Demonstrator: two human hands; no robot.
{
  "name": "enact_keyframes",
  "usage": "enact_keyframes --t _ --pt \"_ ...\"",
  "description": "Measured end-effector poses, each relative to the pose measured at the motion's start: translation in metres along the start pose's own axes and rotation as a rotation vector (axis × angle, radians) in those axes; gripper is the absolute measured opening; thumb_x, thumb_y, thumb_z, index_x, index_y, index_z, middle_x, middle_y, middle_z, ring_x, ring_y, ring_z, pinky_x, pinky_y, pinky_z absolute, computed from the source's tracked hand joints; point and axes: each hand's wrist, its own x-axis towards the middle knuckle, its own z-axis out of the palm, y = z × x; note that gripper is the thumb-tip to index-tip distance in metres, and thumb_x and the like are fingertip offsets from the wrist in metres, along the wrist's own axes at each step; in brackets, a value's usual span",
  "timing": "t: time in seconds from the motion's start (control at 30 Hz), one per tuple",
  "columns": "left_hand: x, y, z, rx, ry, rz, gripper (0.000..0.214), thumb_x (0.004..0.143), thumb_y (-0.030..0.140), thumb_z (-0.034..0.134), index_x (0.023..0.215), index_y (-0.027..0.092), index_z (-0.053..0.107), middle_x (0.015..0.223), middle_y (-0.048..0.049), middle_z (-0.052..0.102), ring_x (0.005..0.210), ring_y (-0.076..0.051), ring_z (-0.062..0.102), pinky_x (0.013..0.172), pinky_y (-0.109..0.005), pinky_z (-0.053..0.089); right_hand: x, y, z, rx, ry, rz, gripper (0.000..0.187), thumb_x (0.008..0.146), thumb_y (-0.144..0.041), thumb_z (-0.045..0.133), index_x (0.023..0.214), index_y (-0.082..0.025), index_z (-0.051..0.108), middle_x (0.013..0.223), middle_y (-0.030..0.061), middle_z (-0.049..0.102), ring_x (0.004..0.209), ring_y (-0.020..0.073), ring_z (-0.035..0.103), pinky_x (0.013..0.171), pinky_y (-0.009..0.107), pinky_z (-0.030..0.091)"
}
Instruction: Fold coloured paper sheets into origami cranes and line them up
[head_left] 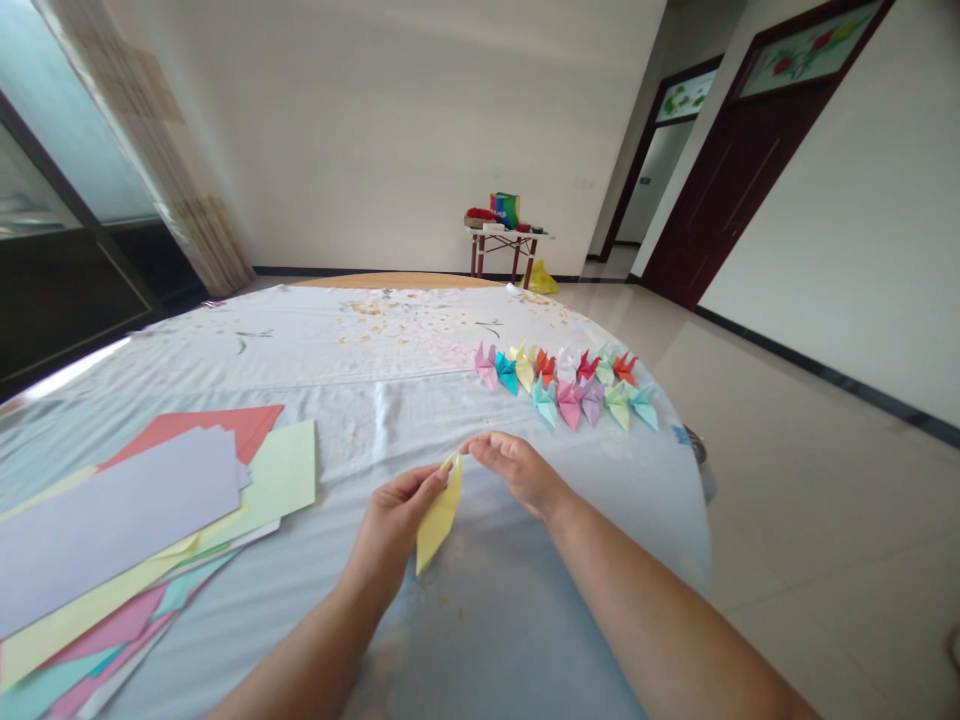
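A piece of yellow paper (441,520), folded into a slim pointed diamond, is held over the table in front of me. My left hand (409,500) is closed on its upper left edge, thumb against the near face. At its top points is my right hand (517,472), fingertips brought together around one narrow tip; how much of the tip they cover is hidden. The paper's long lower point hangs down free. Beyond my right hand stand several folded paper cranes (570,400) in two rows, in pink, blue, yellow, red, white, green and purple.
At left lies a loose stack of coloured paper sheets (127,490), lavender on top. A pale flowered cloth (315,350) covers the round table. By the far wall is a small side table (506,236) with a colourful bag (505,209), and a yellow plastic bag (541,280) beside it.
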Motion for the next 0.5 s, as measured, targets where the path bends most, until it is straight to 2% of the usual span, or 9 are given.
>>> enact_keyframes --t 0.07,0.17,0.37,0.5 --pt "0.0013 -0.0006 -0.0007 -0.044 -0.015 -0.017 0.05 0.061 0.048 0.067 0.096 0.013 0.066 0.062 -0.0025 0.064 0.049 -0.011 0.053 0.044 -0.02 0.036 -0.001 0.0016 0.0009 -0.041 -0.055 0.04 0.036 0.07 -0.047 0.061 0.09 -0.018 0.064 0.089 0.0021 0.065 0.088 0.0177 0.056 0.082 0.031 0.04" --pt "0.0022 -0.0015 -0.0006 -0.078 -0.032 -0.026 0.047 0.063 0.047 0.067 0.096 0.013 0.064 0.062 -0.0014 0.064 0.049 -0.01 0.052 0.044 -0.019 0.035 -0.0023 0.0034 0.0024 -0.088 -0.071 0.065 0.034 0.066 -0.046 0.065 0.086 -0.018 0.066 0.082 0.0016 0.066 0.081 0.0176 0.057 0.078 0.031 0.042" --pt "0.0028 -0.005 -0.0003 -0.065 -0.129 -0.019 0.042 0.063 0.049 0.066 0.088 0.014 0.062 0.058 0.0017 0.059 0.048 -0.01 0.051 0.045 -0.019 0.035 -0.0022 0.0045 0.0023 -0.132 -0.08 0.034 0.032 0.069 -0.044 0.063 0.084 -0.016 0.067 0.081 0.0018 0.066 0.079 0.0167 0.057 0.077 0.031 0.042" --pt "0.0037 -0.0067 -0.0016 -0.064 -0.15 -0.052 0.038 0.063 0.048 0.066 0.08 0.015 0.061 0.056 0.0025 0.056 0.046 -0.01 0.048 0.044 -0.019 0.034 -0.0025 0.0037 0.0025 -0.116 -0.096 0.036 0.031 0.069 -0.042 0.062 0.086 -0.016 0.067 0.083 0.0022 0.066 0.08 0.0166 0.058 0.077 0.03 0.042"
